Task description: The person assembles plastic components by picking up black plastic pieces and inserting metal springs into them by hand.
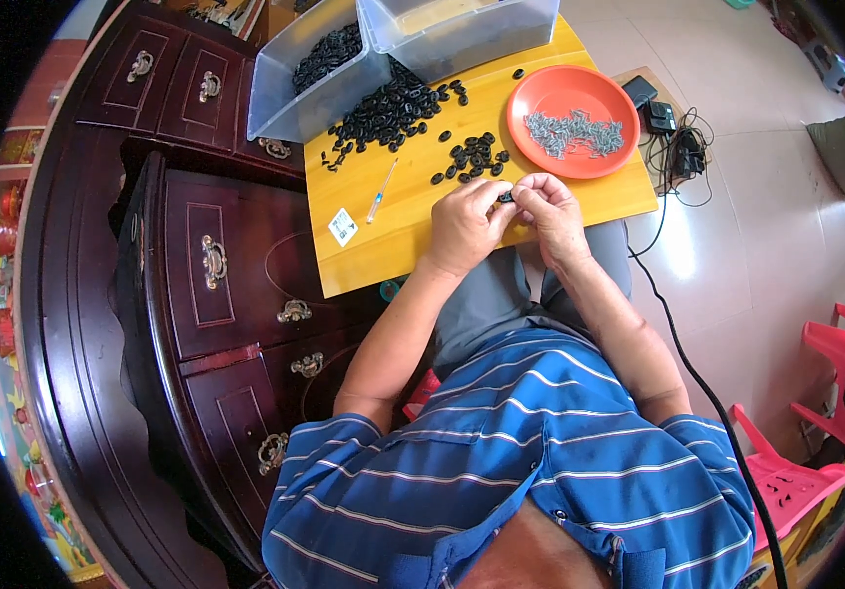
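Note:
Close together at the table's near edge, my left hand (467, 224) and my right hand (552, 218) are both closed, fingertips meeting. Between them is a small black oval piece (506, 196), pinched by my left thumb and finger. My right fingertips press at its other side; whether they also hold a tiny pin is hidden. Just beyond my hands lies a loose group of black oval pieces (474, 155). A larger heap of the same pieces (383, 110) spreads to the far left. An orange-red plate (594, 86) beyond my right hand bears many small grey metal pins (572, 133).
Two clear plastic bins (275, 93) stand at the table's far side, the left one tipped with black pieces inside. A pen (380, 191) and a white label card (342, 227) lie on the yellow table (373, 260). Dark drawers flank the left; a black cable (673, 334) runs down the right.

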